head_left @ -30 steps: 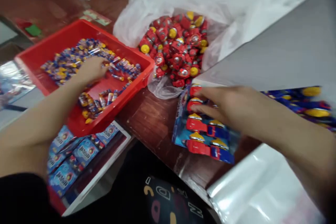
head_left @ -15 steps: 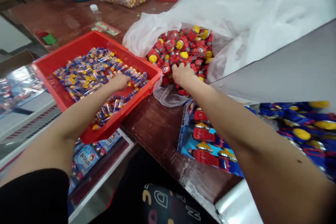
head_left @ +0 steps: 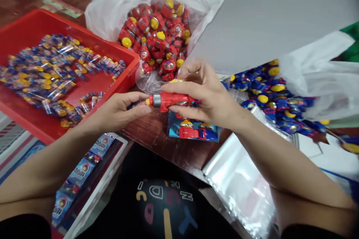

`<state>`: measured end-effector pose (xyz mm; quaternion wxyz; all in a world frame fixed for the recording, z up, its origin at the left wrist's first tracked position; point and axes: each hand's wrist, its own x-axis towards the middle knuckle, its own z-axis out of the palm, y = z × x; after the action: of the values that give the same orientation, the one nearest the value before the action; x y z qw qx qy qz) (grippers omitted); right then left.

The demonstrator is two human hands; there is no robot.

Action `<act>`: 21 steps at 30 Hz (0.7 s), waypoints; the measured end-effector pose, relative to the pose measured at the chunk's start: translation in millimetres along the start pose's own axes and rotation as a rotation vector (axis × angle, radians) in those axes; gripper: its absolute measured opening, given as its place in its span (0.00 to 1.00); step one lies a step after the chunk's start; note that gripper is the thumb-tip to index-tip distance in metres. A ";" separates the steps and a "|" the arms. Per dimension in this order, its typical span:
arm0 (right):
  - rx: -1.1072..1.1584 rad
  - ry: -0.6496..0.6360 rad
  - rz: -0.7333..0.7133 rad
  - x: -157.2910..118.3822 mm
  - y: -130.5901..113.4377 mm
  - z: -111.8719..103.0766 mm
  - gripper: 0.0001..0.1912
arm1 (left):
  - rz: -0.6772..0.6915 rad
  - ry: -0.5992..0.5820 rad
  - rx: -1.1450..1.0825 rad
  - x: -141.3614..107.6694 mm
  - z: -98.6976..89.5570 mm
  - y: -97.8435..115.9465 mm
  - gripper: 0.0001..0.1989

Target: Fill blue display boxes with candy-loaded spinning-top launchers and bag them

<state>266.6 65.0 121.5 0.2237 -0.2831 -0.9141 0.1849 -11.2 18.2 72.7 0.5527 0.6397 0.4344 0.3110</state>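
Observation:
My right hand [head_left: 210,99] is closed around a red toy [head_left: 166,100] with a grey ring and some yellow on top. It lies level above the table. My left hand [head_left: 119,110] pinches a small candy tube [head_left: 141,103], mostly hidden by the fingers, its yellow end at the toy's left tip. Whether the tube sits inside the tip I cannot tell. Below the right hand is a blue display box [head_left: 174,129] with red and blue toys in it. Behind the hands, many like red toys [head_left: 157,37] lie heaped in a clear plastic bag [head_left: 105,11].
A red tray [head_left: 92,41] of small candy tubes [head_left: 53,71] stands at left. Blue toys [head_left: 266,97] are piled at right beside a grey panel [head_left: 258,18]. Clear plastic sleeves [head_left: 244,183] lie at the table's front edge. Packed blue boxes [head_left: 81,171] sit lower left.
My left hand has come out of the tray with a tube, and my right hand has lifted a red toy from the bag. Both hands have met in the middle. The view has shifted right.

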 end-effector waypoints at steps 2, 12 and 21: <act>-0.029 0.040 0.003 -16.5 -1.9 -8.6 0.19 | -0.005 -0.025 0.000 4.1 10.2 5.3 0.16; -0.038 0.008 -0.068 -85.6 -5.5 -25.1 0.19 | 0.376 -0.211 0.420 23.0 55.0 33.6 0.12; 0.871 0.006 0.774 -117.2 -25.7 -14.6 0.23 | 1.141 0.079 0.992 40.9 83.0 4.7 0.24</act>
<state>349.6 -22.0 109.9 0.2381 -0.4791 -0.5830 0.6115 80.2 18.6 57.7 -0.0626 0.9273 0.1446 0.3395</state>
